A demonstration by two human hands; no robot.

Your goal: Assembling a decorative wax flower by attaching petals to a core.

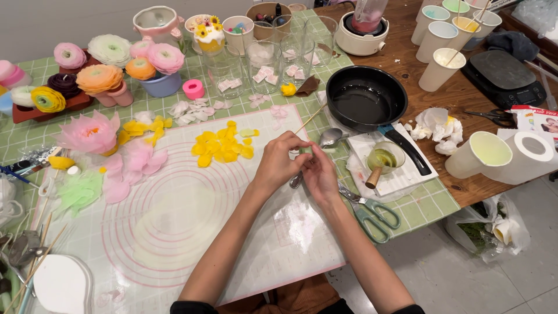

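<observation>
Both hands (299, 166) pinch something small above the mat (192, 232).

Petals (224, 146) lie left of hands, pan (365, 97) behind, scissors (372, 212) right.

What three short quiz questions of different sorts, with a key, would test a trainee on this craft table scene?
1. True or false: the black frying pan sits to the right of both hands.
2. Multiple choice: what lies on the mat just left of the left hand? A) yellow petals B) a blue sponge C) a red brush
3. Fill in: the scissors near the right hand have ____ handles.

Key:
1. True.
2. A.
3. Green; they lie past the mat's edge on the checked cloth, while the hands meet over the mat by a metal spoon.
</observation>
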